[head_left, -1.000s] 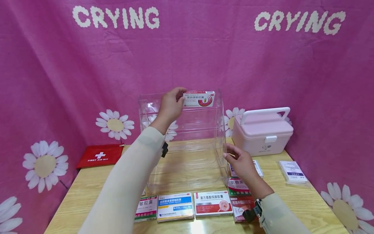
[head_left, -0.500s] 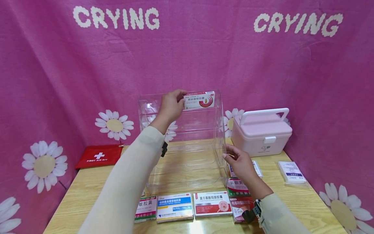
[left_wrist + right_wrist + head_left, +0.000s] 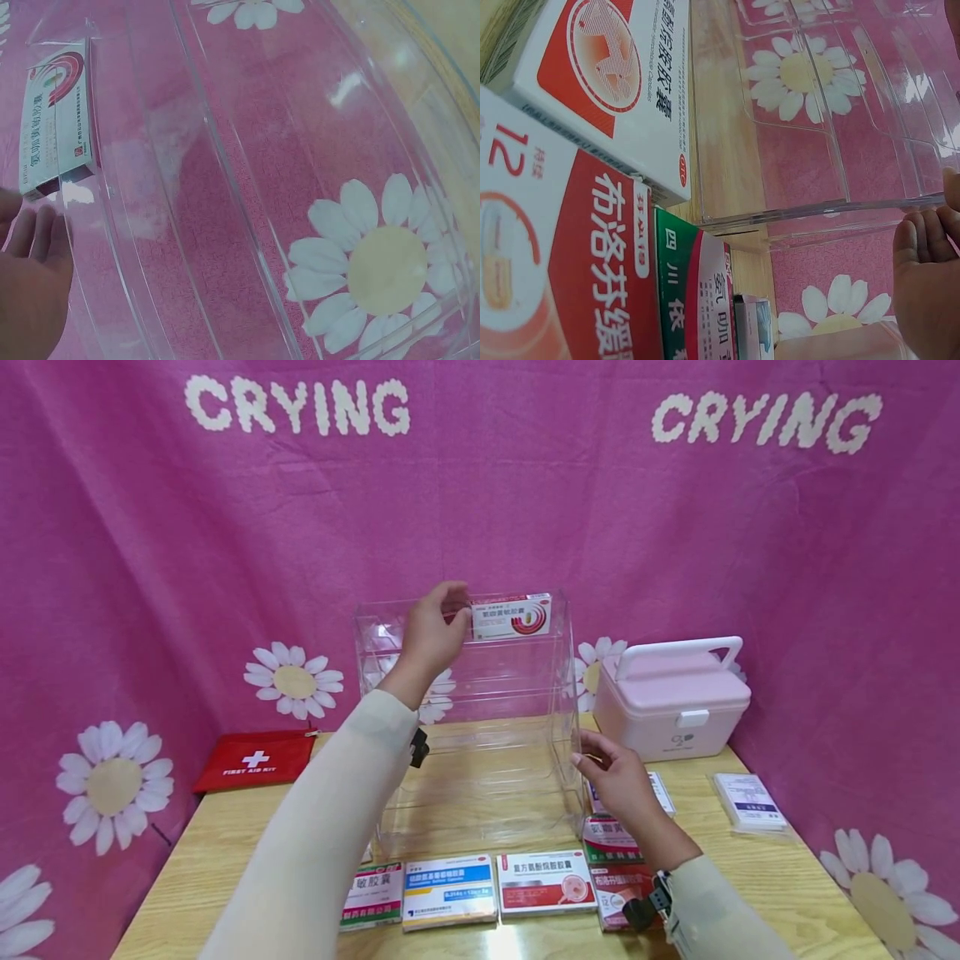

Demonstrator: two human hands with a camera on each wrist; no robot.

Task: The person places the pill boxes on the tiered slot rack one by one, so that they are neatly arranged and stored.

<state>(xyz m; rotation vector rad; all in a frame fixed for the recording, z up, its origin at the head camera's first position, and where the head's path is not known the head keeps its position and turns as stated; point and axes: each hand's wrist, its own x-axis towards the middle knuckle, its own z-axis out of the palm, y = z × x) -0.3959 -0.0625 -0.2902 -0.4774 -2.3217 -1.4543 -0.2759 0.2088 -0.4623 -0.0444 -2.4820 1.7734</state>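
A white medicine box [image 3: 512, 617] with red arcs stands in the top tier, at the right end, of a clear acrylic display rack [image 3: 480, 752]. My left hand [image 3: 433, 631] is just left of the box; a small gap shows between its fingers and the box [image 3: 58, 120] in the left wrist view. Its fingers are loosely bent and hold nothing. Low on the rack's right side, my right hand [image 3: 615, 777] pinches the side edge between thumb and fingers. In the right wrist view the fingers [image 3: 922, 232] meet the clear edge.
Several medicine boxes lie before the rack, among them a blue-and-white box [image 3: 450, 891] and a red-and-white box [image 3: 547, 882]. More lie under my right forearm. A pink case [image 3: 675, 702], white packets [image 3: 750, 802] and a red first aid pouch [image 3: 258, 760] flank the rack.
The box has settled slightly lower in the top tier. My left hand has let go of it and shifted a little left. The right hand stays at the rack's side.
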